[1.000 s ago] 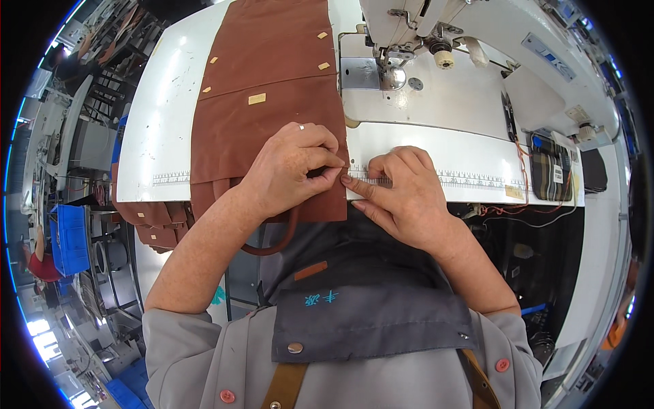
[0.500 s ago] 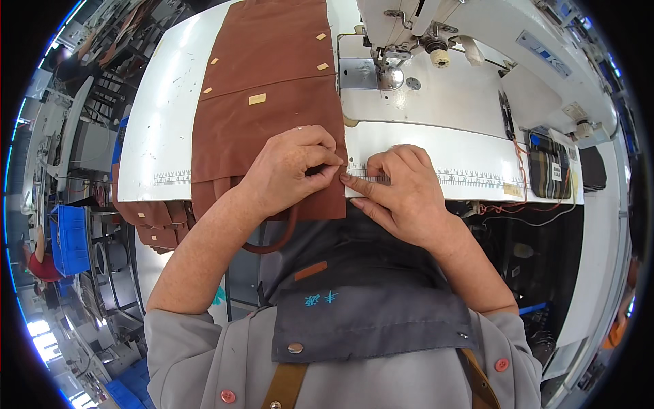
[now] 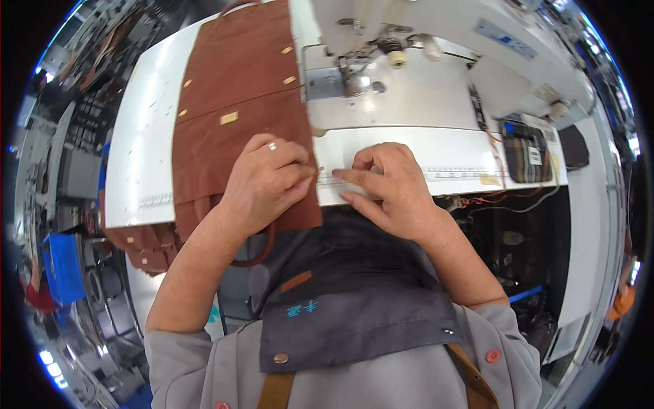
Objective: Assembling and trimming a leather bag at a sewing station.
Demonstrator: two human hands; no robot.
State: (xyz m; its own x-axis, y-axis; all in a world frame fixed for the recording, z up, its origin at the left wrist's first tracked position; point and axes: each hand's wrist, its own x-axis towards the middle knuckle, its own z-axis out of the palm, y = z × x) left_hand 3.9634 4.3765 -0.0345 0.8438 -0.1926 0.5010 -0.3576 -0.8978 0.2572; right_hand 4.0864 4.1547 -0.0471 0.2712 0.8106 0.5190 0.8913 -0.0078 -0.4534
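A long brown bag piece (image 3: pixel 238 82) lies flat over the table's left half, its near end hanging past the front edge. Small pale tape tabs (image 3: pixel 229 118) dot its surface, and a looped brown handle (image 3: pixel 270 245) shows below my wrist. My left hand (image 3: pixel 269 180) is closed in a pinch at the right edge of this piece, near its lower corner. Just right of that edge is my right hand (image 3: pixel 392 191), a small gap away, thumb and fingers apart with nothing visible between them. Under its fingertips runs a printed ruler strip (image 3: pixel 443 172).
A white sewing machine (image 3: pixel 436 27) stands at the far right, its metal plate (image 3: pixel 325 85) beside the bag piece. Dark snips (image 3: pixel 475 102) and a plaid pouch (image 3: pixel 528 151) lie right. More brown pieces (image 3: pixel 146 245) hang at the left, near a blue crate (image 3: pixel 65 268).
My right hand has come off the bag piece's edge and opened a little. My left hand keeps its pinch there. The whole view has shifted and tilted slightly.
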